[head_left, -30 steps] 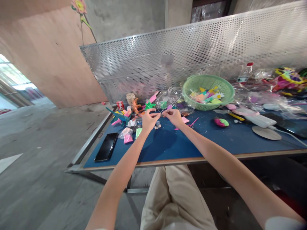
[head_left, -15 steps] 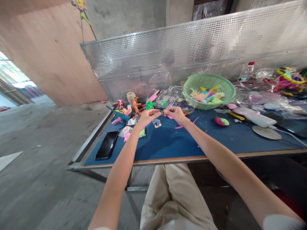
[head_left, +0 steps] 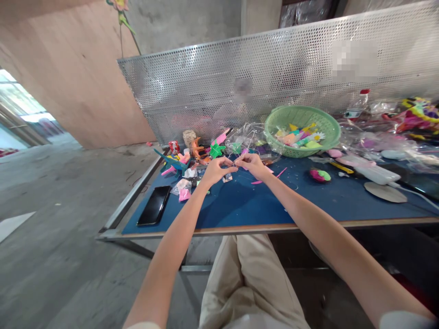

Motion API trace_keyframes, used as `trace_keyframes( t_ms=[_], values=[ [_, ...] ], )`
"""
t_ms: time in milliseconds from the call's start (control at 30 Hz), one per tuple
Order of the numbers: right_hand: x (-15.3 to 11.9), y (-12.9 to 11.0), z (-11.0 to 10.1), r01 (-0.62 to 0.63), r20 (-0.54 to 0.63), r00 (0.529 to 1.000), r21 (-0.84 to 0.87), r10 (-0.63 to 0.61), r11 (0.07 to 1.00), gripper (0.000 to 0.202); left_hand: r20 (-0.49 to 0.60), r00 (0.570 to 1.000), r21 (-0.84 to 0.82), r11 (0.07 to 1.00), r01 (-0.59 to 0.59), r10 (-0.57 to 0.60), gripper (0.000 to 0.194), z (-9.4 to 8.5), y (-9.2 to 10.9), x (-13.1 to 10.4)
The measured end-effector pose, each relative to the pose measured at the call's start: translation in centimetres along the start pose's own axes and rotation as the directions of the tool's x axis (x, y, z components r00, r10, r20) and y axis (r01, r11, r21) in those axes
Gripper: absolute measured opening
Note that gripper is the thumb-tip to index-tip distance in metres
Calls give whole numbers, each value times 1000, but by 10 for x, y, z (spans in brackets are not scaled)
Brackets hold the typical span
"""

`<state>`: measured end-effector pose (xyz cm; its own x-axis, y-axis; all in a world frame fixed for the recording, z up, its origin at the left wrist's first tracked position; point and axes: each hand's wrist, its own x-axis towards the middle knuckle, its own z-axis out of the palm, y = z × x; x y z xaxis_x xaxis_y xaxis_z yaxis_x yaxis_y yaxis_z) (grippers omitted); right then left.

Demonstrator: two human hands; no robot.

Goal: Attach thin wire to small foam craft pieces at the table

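Note:
Over the blue tabletop (head_left: 240, 205), my left hand (head_left: 218, 170) and my right hand (head_left: 253, 166) meet fingertip to fingertip. Both are closed in a pinch around something too small to make out; a thin, clear thread or wire seems to run near the fingers. A green clay figure (head_left: 216, 150) sits just behind my left hand. Thin pink strips (head_left: 279, 173) lie on the table to the right of my right hand. Below the fingers is a small clear packet (head_left: 227, 177).
A green basket (head_left: 329, 137) holds colourful clay pieces. A black phone (head_left: 154, 205) lies at the left edge, near a teal figure (head_left: 174, 163). A perforated metal screen (head_left: 206, 91) stands behind. At right are a red-green lump (head_left: 319, 175), a white device (head_left: 380, 173) and plastic bags.
My left hand's fingers have shifted, with the thumb now stretched farther below the other fingers, and the hands are closer together. The view has moved slightly.

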<state>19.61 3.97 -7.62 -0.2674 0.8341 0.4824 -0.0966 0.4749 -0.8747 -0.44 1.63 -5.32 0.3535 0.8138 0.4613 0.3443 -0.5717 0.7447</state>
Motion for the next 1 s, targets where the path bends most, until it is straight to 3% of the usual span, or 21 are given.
trace_keyframes(
  t_ms=[167, 300, 533, 667, 1000],
  values=[
    [1, 6, 4, 18, -66, 998, 0, -18, 1000, 33, -113, 989, 228, 971, -69, 97, 32, 1, 6, -3],
    [2, 8, 6, 27, -82, 996, 7, -26, 1000, 33, -108, 986, 295, 951, -92, 129, 33, 0, 8, -3],
    [2, -1, -6, 5, 25, 1000, 166, -9, 986, 36, -143, 990, -43, 999, 6, -13, 40, -9, 8, -1],
    [5, -2, -15, 15, -50, 999, 209, -5, 978, 45, -127, 982, -322, 942, 95, -142, 49, -16, 3, 1],
    [8, -2, -10, 25, -168, 986, 155, 2, 988, 50, 197, 972, -607, 763, 222, -126, 53, -33, 8, -8]
  ],
)
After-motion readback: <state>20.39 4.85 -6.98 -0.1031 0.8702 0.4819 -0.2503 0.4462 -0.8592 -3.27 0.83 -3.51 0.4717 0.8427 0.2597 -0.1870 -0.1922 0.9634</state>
